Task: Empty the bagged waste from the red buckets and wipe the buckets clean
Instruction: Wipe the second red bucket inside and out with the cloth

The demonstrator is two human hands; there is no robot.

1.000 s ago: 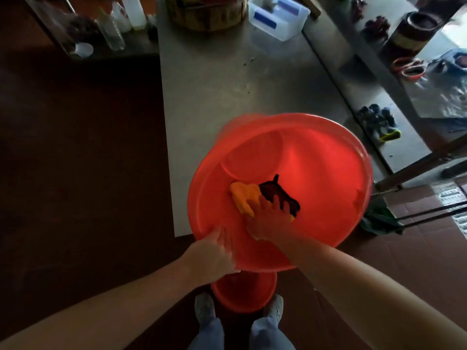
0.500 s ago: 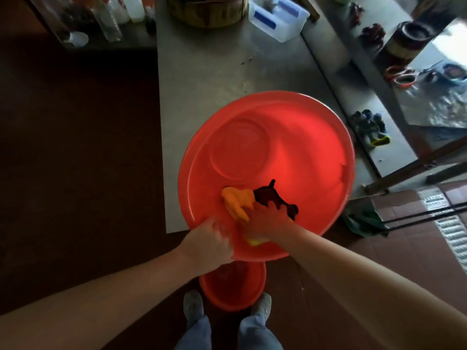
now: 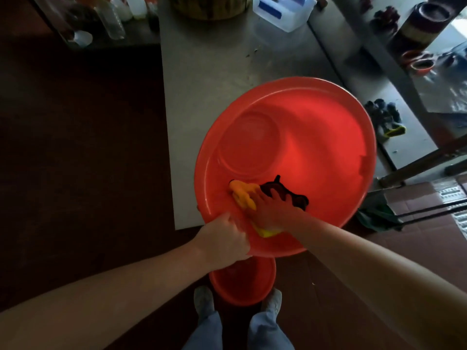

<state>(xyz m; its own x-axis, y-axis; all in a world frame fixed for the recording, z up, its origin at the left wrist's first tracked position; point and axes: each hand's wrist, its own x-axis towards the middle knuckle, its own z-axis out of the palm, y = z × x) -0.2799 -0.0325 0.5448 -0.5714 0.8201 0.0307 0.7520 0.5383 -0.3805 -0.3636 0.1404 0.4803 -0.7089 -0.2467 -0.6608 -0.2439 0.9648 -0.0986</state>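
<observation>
Big red bucket point(image 3: 316, 147) is tipped w/ its mouth toward the camera, its body over the bench's point(image 3: 214, 72) near edge and its near rim hanging past that edge. L hand point(image 3: 223, 239) grips the near rim at the lower left, fingers curled over the lip. R hand point(image 3: 269, 210) is inside the bucket, fingers spread flat, pressing a cloth point(image 3: 242, 195) onto the near inner wall. The cloth is yellow on the left, dark on the right. 2nd red bucket point(image 3: 242, 284) stands upright on the floor below, between the shoes point(image 3: 203, 300). At the bench's far edge sits a clear box point(image 3: 285, 13) w/ blue parts; bottles point(image 3: 113, 18) are off its far left corner.
</observation>
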